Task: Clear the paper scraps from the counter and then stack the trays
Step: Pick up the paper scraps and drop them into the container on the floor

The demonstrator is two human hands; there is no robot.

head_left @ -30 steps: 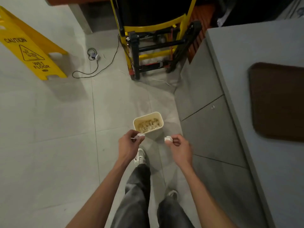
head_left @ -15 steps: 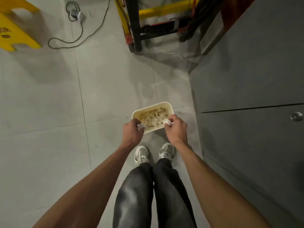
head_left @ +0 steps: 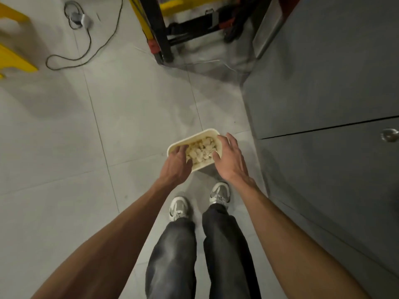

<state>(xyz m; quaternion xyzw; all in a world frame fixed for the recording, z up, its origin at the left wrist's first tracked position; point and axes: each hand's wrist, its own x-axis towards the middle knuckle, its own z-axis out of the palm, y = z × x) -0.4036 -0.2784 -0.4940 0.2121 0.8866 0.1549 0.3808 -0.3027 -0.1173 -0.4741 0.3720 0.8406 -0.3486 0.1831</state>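
A cream plastic bin (head_left: 208, 134) stands on the tiled floor in front of my feet, filled with several crumpled paper scraps (head_left: 200, 151). My left hand (head_left: 176, 164) hangs over the bin's left rim, fingers spread and pointing down into it, holding nothing. My right hand (head_left: 230, 158) is over the bin's right rim, fingers apart, palm down, also empty. The counter top and the trays are out of view.
A grey cabinet front (head_left: 323, 104) with a round knob (head_left: 389, 134) rises at the right. A black and yellow frame (head_left: 164, 33) stands on the floor ahead. A cable with a plug (head_left: 79, 18) lies at the upper left, beside a yellow floor sign (head_left: 13, 61).
Both hands held small paper scraps earlier and moved over the bin. Now the fingers have spread and the scraps are gone from my hands. The view tilted further down.
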